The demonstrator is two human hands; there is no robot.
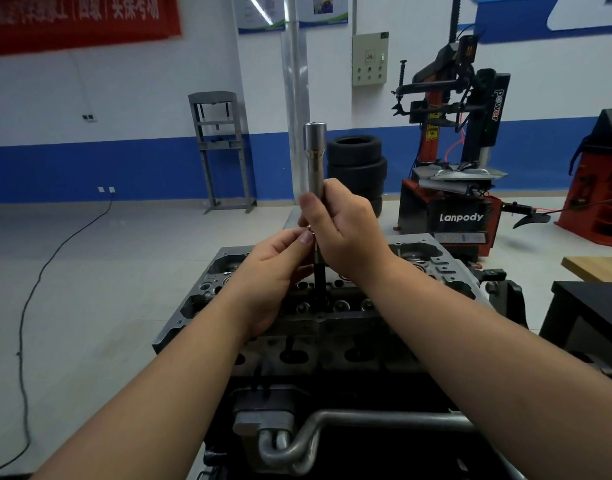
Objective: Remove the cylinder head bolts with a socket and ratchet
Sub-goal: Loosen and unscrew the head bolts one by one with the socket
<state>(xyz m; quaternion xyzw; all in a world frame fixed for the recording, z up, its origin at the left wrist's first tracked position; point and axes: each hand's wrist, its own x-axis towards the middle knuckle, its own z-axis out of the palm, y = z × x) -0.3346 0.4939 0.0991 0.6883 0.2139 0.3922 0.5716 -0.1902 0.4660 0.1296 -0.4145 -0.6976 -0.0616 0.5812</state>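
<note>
Hands meet above the middle of a grey cast-metal cylinder head (332, 317), which lies flat with its top open toward the camera. The right hand (346, 233) is wrapped round the lower part of a long, upright, silver steel deep socket (314, 161); the socket's wider open end points upward, well above the fingers. Just beneath that grip, the left hand (273, 271) pinches between thumb and fingertips the top of a slim black cylinder head bolt (319, 282). The bolt hangs vertically from the socket's lower end, and its bottom reaches down among the dark recesses of the head; whether it is touching the metal there cannot be told.

The head's upper face shows a row of round bores holding small shiny valve parts (339, 304), and its near side has a row of dark oval ports (292, 355). Below it, close to the camera, a bent silver metal pipe (332, 431) runs across from a grey fitting.

Behind, on the pale tiled floor, stand a stack of black tyres (356, 168), a red-and-black tyre-changing machine (460, 188) and a grey steel press frame (221, 150).
</note>
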